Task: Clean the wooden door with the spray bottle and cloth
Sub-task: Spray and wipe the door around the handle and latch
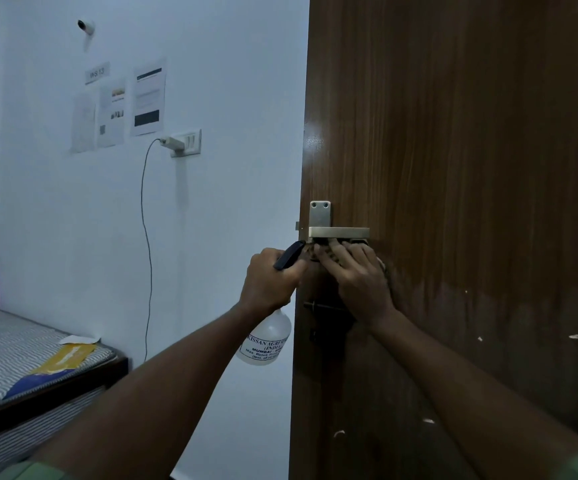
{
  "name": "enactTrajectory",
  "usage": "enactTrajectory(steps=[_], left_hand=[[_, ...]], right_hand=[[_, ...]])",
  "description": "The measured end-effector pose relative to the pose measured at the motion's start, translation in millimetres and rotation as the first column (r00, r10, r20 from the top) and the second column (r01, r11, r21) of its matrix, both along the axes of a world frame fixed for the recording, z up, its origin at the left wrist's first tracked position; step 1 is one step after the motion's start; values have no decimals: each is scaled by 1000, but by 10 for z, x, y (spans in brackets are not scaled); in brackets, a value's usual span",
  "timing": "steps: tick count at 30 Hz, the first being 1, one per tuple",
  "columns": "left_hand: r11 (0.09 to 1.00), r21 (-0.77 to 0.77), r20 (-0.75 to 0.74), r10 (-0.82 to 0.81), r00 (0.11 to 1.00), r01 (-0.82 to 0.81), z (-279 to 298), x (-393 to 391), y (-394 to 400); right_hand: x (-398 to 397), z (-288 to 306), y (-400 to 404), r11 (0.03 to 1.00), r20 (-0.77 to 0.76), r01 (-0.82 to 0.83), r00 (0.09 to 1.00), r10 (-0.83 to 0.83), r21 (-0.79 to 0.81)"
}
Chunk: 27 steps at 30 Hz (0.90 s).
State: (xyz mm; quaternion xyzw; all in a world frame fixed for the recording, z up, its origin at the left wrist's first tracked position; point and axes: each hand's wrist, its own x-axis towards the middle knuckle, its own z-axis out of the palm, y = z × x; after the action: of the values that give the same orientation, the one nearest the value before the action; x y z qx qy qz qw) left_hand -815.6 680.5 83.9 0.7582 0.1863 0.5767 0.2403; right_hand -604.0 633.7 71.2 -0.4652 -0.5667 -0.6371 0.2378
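The left hand (269, 282) gripped the spray bottle (266, 337) beside the wooden door (471, 150), while the right hand (358, 277) pressed the cloth (381, 263) with straight fingers just under the door handle (339, 232).

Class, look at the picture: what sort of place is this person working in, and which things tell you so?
Probably a bedroom or small lodging room: a bed with a striped mattress stands by the wall, a wooden door opens into it, and a charger is plugged in beside papers stuck on the wall.
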Motion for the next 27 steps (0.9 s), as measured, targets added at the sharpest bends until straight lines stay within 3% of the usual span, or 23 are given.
enactTrajectory(steps=[2, 4, 8, 10, 15, 18, 21, 24, 27], left_hand=[[1000, 7, -12, -20, 1000, 20, 0, 29, -36], [1000, 22, -1, -21, 1000, 21, 11, 62, -46], [999, 43, 22, -31, 999, 30, 22, 128, -77], [997, 47, 36, -56, 998, 54, 24, 127, -116], [997, 48, 58, -59, 997, 56, 66, 2, -83], [1000, 17, 95, -7, 995, 5, 138, -88, 20], [1000, 10, 125, 21, 992, -22, 215, -153, 64], [1000, 5, 146, 21, 989, -22, 239, -203, 112], [999, -27, 141, 28, 990, -24, 266, -276, 189]], right_hand=[[219, 0, -158, 997, 172, 45, 984, -33, -69], [308, 7, -303, 992, 217, 75, 975, -51, -102], [9, -56, -227, 998, -141, -42, 989, 49, 48], [-232, -19, -118, 987, -212, -134, 966, 150, 91], [-264, 61, -109, 984, 45, -161, 986, 158, 77], [-299, 117, -81, 990, 267, -137, 956, 123, 35], [-520, 251, 95, 991, 365, -112, 928, 77, 78], [-694, 385, 280, 983, 406, 81, 903, -143, 166], [-841, 521, 346, 947, 400, 305, 859, -318, 99]])
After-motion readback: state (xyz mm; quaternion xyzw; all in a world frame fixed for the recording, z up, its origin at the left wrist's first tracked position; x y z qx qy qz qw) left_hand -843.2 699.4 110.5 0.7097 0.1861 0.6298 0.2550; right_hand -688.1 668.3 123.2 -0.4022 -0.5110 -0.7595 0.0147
